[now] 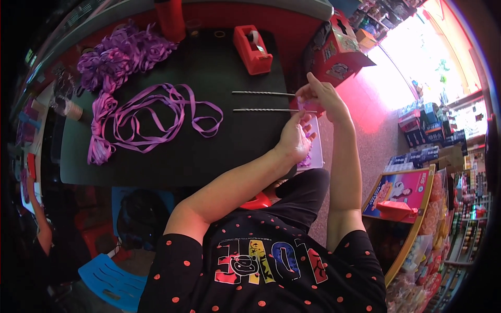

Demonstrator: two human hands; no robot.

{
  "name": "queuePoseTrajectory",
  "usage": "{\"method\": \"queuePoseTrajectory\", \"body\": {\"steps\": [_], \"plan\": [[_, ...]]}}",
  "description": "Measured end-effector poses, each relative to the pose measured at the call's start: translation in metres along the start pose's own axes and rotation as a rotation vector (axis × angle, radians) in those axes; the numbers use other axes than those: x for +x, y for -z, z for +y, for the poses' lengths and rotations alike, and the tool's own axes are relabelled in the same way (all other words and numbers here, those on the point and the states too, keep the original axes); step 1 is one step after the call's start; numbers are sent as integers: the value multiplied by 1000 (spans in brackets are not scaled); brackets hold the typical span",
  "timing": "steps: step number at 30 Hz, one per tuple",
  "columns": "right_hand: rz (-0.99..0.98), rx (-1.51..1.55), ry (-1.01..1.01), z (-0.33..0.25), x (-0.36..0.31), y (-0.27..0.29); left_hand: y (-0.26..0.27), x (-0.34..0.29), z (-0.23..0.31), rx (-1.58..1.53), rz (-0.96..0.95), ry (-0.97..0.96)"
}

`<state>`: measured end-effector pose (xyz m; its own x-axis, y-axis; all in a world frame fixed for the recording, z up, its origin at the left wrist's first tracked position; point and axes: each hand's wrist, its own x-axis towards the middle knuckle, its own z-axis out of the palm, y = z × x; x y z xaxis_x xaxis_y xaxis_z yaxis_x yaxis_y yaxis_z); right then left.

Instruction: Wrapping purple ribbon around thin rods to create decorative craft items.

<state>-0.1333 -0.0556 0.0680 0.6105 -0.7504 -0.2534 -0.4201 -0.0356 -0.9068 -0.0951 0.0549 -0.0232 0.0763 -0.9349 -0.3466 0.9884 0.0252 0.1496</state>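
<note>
Two thin metal rods (261, 110), twisted along part of their length, stick out side by side over the right part of the black table. A short stretch of purple ribbon (306, 104) lies about their right ends. My left hand (296, 140) is bent below the lower rod, thumb and fingertips closed at the ribbon. Above and to its right, my right hand (324, 99) has its fingers curled at the ribbon by the upper rod's end. Some fingertips are hidden. Loose loops of purple ribbon (180, 112) lie left on the table, joined to a gathered bundle (102, 128).
A heap of purple ribbon flowers (122, 55) fills the far left of the black table (209, 161). A red tape dispenser (253, 50) stands at the back. Below my hands sits a pale tray (316, 156) with purple pieces. Blue chair (112, 279) at lower left; another person's arm (42, 221) beyond.
</note>
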Motion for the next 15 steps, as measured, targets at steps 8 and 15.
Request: {"method": "queuePoseTrajectory", "body": {"steps": [8, 15], "plan": [[7, -338, 2, 7, -53, 21, 4, 3, 0, 164, -44, 0], [56, -415, 38, 10, -67, 18, 3, -3, 3, 238, -77, 24]]}}
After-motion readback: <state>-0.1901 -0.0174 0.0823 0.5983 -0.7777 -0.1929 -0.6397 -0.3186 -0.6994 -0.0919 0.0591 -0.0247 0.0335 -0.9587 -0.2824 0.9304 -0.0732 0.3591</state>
